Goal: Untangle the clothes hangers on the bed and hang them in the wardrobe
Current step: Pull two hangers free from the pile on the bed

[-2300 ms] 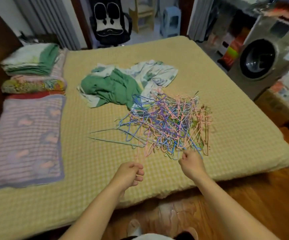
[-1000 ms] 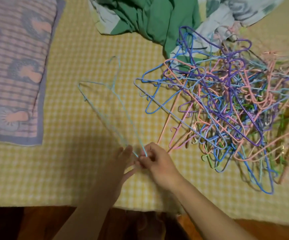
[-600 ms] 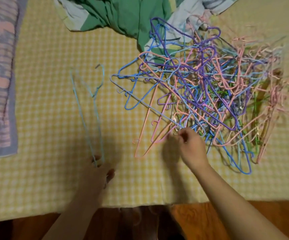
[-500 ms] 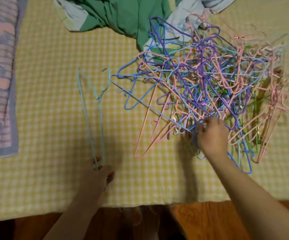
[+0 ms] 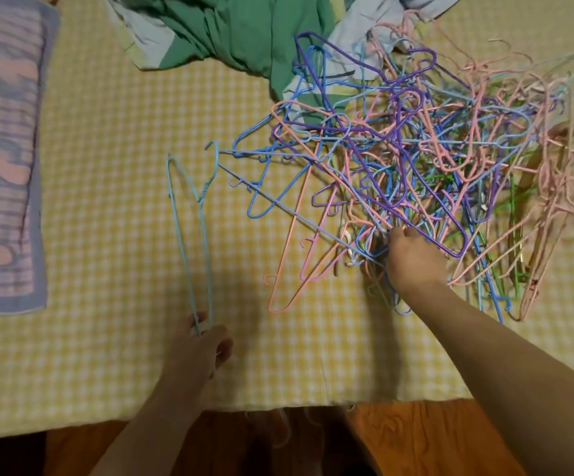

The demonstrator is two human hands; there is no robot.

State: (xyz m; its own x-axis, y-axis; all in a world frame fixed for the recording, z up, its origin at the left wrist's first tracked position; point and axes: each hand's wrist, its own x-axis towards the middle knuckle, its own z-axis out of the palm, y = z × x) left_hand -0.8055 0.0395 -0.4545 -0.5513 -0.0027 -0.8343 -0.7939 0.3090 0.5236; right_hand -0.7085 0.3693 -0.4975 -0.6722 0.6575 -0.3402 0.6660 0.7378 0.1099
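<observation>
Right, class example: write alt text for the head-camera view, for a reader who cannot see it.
A person's right hand reaches into a tangled pile of hangers on a yellow checked bed, while the left hand holds one end of a freed light blue hanger. Green bedding lies behind.

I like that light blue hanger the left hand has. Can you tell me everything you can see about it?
The light blue hanger is thin, like coated wire, bent into a long narrow triangle with a twisted neck and a small hook at the far end. It lies nearly flat on the yellow checked bedcover, pointing away from the person. The left hand pinches its near corner. It sits to the left of the tangled pile, its hook close to a stray wire there.
</observation>
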